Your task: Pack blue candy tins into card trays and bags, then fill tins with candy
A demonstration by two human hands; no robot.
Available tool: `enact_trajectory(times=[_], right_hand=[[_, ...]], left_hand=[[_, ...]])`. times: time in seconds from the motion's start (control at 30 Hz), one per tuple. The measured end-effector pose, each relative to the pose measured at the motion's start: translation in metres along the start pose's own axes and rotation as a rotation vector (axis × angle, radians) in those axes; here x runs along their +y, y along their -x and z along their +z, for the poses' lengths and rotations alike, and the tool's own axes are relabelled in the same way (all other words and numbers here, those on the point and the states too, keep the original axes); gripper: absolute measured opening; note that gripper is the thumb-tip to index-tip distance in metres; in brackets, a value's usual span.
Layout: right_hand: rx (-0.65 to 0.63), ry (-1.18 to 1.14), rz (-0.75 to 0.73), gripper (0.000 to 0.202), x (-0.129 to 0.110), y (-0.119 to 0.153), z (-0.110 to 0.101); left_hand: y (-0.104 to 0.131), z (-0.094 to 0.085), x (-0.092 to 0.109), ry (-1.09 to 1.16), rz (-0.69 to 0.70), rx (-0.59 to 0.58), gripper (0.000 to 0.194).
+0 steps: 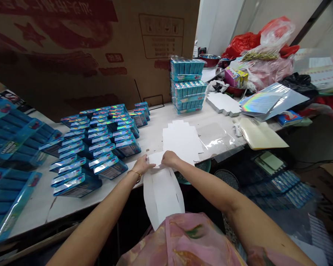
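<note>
A white cardboard box blank (164,195) reaches from the table edge down toward my body, its long sides curving up. My left hand (143,167), with a bracelet at the wrist, pinches the left corner of its far end. My right hand (170,159) is closed at the right corner of that same end, fingers curled. Between the two hands, the end flap stands partly folded. Just beyond them a flat white cardboard sheet with notched edges (181,139) lies on the table. What the fingertips press on is partly hidden.
Rows of small blue boxes (100,140) stand at left, beside blurred blue packs (13,144). Wrapped blue packs (187,87) are stacked before a large brown carton (100,51). Clear plastic sheets (218,136), stacked white blanks (223,103) and red bags (246,42) lie at right.
</note>
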State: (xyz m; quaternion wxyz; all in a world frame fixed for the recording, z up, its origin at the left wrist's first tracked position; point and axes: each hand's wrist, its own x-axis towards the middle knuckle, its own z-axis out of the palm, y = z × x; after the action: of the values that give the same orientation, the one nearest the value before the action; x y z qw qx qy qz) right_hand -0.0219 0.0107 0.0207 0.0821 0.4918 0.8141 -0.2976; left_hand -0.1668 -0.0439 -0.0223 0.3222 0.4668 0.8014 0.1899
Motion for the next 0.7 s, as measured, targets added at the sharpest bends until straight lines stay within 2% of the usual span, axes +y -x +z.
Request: enact_trajectory(times=[0.13, 0.23, 0.3, 0.4, 0.47, 0.6, 0.7], right_hand=[[0.001, -0.066, 0.022, 0.019, 0.004, 0.002, 0.001], [0.061, -0.129, 0.071, 0.041, 0.009, 0.002, 0.003], [0.078, -0.187, 0.087, 0.052, 0.013, 0.000, 0.004], [0.036, -0.265, 0.086, 0.033, 0.018, -0.002, 0.008], [0.012, -0.367, 0.099, 0.032, 0.023, -0.002, 0.010], [-0.016, -0.620, 0.113, 0.040, 0.033, 0.000, 0.011], [-0.133, -0.585, 0.082, 0.029, 0.031, -0.002, 0.002]], left_hand=[[-0.001, 0.002, -0.006, 0.317, -0.104, -0.073, 0.076], [-0.004, 0.006, -0.011, 0.432, -0.082, -0.118, 0.060], [-0.005, 0.006, -0.014, 0.387, -0.033, -0.110, 0.047], [-0.002, 0.004, -0.013, 0.225, 0.061, -0.040, 0.039], [0.003, 0.001, -0.009, 0.137, 0.094, -0.004, 0.044], [0.014, -0.001, -0.001, 0.211, 0.031, -0.040, 0.062], [0.019, 0.000, 0.002, 0.147, 0.054, -0.054, 0.059]])
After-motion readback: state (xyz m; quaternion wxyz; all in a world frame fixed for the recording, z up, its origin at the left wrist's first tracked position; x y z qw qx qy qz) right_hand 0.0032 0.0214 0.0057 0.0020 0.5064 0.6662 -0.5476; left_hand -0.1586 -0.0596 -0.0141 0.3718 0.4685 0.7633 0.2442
